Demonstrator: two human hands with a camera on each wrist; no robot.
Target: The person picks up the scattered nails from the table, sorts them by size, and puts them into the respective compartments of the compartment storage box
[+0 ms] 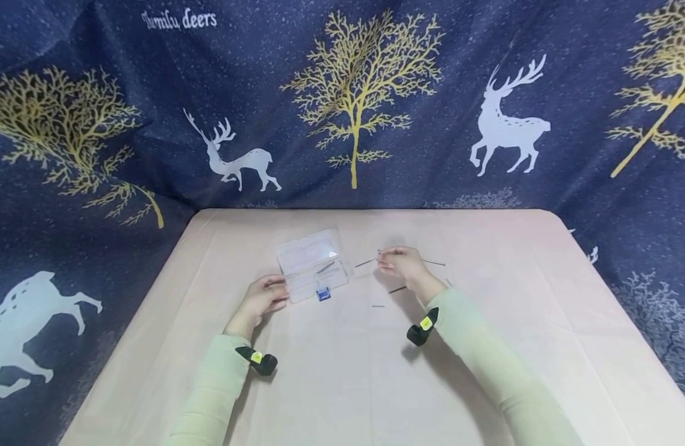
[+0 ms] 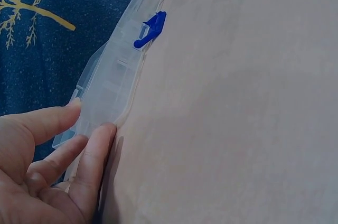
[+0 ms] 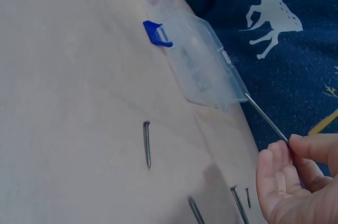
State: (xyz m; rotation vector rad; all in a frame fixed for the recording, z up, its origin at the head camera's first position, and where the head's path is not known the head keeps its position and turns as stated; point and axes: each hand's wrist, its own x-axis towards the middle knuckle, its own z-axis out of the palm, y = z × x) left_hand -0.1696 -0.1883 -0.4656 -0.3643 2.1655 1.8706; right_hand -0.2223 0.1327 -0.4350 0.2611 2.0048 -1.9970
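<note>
Clear plastic forms the small box [image 1: 302, 292] that lies on the pale pink tabletop [image 1: 331, 378], a little beyond the middle of it, with its lid [image 1: 309, 251] raised on the far side. A blue latch [image 1: 323, 294] sticks out from the near edge of the box, and some metal pieces [image 1: 326, 267] lie inside towards its right end.

The left hand [image 1: 260, 296] holds the left end of the box, thumb on one side and bent fingers on the other. To the right, the right hand [image 1: 402, 265] pinches a long thin nail [image 3: 268, 117] between thumb and fingers; the nail points left, its free end just beside the right end of the box.

More nails lie on the tabletop around the right hand: a short nail [image 1: 378, 306] on the near side, lying left to right, a dark nail [image 1: 397, 289] partly under the wrist, a long nail [image 1: 434, 262] to the right, and a tiny nail [image 3: 247, 197] near it. A dark blue curtain [image 1: 314, 167] with white deer and golden trees hangs behind the far edge.
</note>
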